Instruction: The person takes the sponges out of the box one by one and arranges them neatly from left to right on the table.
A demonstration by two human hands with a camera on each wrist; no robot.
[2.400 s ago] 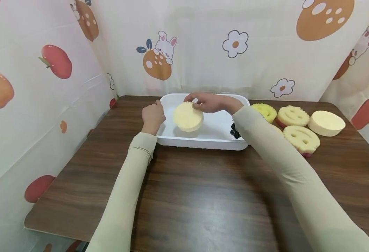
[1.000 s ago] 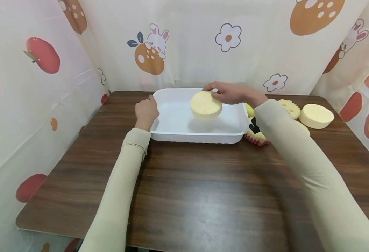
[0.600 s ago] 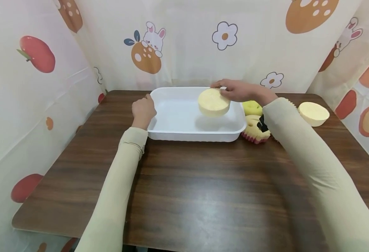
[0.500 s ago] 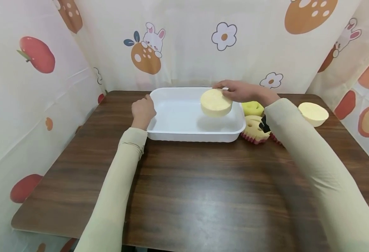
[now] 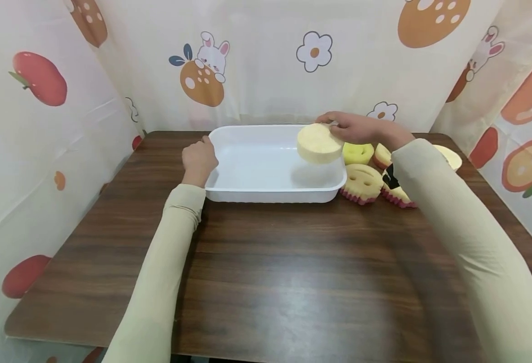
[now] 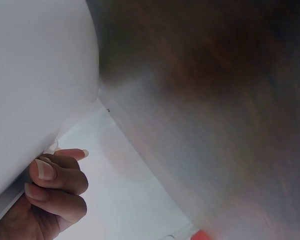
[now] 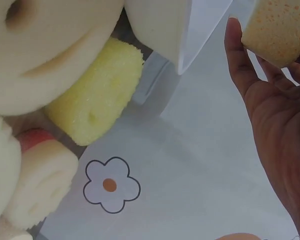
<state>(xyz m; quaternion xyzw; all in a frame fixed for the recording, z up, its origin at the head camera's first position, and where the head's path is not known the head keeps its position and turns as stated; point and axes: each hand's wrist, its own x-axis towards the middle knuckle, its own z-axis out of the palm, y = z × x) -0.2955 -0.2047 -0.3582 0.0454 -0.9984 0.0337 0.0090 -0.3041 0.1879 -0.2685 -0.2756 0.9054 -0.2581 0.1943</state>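
My left hand (image 5: 199, 162) grips the left rim of a white rectangular tray (image 5: 256, 169). In the left wrist view, fingers (image 6: 62, 181) curl round the edge of the tray (image 6: 35, 75). A thick round pale-yellow sponge (image 5: 319, 145) hangs over the tray's right end, its shadow on the tray floor below. My right hand (image 5: 356, 128) pinches this sponge by its far right edge, thumb on the near side. In the right wrist view, the right hand (image 7: 275, 112) holds the speckled sponge (image 7: 282, 32) at the upper right.
Right of the tray lie a bright yellow sponge (image 5: 357, 153), a cream smiley-face sponge (image 5: 363, 181) with a red base, and another red-based one (image 5: 399, 195). A plain round sponge (image 5: 451, 156) is partly behind the right sleeve. A patterned curtain (image 5: 266, 75) backs the brown table (image 5: 266, 272).
My right hand has carried the round sponge rightward, from the tray's left half to above its right end. The left hand stays on the left rim. The head view has turned slightly right.
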